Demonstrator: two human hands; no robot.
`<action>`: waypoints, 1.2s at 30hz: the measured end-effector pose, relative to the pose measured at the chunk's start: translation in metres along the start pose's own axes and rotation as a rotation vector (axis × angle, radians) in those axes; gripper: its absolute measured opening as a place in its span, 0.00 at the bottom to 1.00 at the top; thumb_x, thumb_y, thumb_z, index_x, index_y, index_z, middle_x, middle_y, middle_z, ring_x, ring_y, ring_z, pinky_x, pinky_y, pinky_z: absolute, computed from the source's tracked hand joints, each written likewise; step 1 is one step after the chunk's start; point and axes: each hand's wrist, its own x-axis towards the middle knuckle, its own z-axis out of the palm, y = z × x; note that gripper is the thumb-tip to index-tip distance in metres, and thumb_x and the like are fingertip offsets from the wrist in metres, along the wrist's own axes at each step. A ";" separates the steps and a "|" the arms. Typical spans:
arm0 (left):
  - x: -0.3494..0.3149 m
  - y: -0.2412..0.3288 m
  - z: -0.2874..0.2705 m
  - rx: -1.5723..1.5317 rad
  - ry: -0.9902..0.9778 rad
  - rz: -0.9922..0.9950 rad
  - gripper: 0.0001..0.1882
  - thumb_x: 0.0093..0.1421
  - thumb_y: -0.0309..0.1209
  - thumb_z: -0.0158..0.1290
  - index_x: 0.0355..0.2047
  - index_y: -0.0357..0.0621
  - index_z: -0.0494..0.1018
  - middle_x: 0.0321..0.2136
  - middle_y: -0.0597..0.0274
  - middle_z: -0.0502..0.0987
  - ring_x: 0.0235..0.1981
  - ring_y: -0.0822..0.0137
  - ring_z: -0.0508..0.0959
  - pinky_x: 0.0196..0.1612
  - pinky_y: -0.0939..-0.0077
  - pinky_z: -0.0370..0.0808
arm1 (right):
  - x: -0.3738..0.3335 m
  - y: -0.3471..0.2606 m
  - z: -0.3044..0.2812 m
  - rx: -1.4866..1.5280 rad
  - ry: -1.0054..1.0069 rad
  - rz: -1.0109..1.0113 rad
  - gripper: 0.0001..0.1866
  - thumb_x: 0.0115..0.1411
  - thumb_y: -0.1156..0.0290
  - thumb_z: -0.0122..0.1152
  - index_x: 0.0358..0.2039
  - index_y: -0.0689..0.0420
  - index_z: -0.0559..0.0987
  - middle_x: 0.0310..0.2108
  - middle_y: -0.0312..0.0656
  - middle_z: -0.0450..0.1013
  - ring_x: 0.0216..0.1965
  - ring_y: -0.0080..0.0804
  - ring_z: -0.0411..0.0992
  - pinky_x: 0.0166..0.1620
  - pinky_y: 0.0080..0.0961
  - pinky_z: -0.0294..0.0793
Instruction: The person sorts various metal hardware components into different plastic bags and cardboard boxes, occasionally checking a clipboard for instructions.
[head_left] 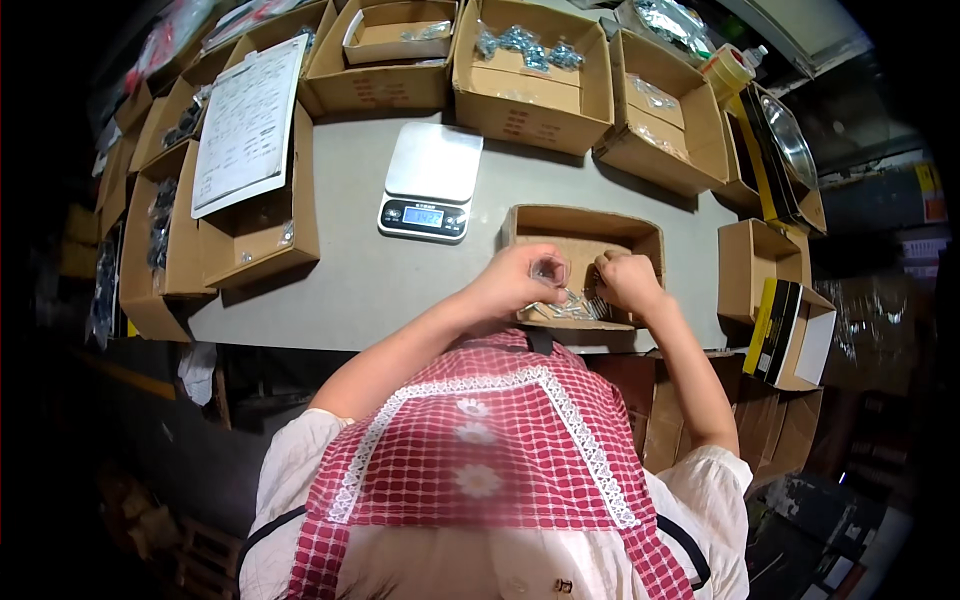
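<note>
My left hand (510, 283) is curled round a small clear plastic bag (549, 269), its mouth turned upward, at the left side of a low cardboard box (585, 216). Inside that box, by its near wall, lies a loose heap of small silvery screws or pins (572, 308). My right hand (627, 282) reaches into the box's right part with its fingers bent together; whatever they pinch is hidden. Beyond the box to the left stands a white digital scale (432, 165) with a lit display and nothing on its plate.
Cardboard boxes ring the grey table (345, 210). A box with bagged metal parts (532, 125) stands at the back, and another box (665, 150) is right of it. A written sheet (250, 125) leans on the left boxes. Yellow tape rolls (731, 70) sit back right.
</note>
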 end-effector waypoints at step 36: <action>0.001 -0.008 -0.002 0.058 0.031 0.021 0.11 0.50 0.25 0.67 0.31 0.43 0.75 0.30 0.68 0.76 0.35 0.75 0.74 0.42 0.79 0.70 | -0.002 -0.023 0.005 0.086 0.031 0.326 0.07 0.49 0.69 0.61 0.26 0.60 0.81 0.29 0.53 0.78 0.33 0.52 0.78 0.38 0.44 0.78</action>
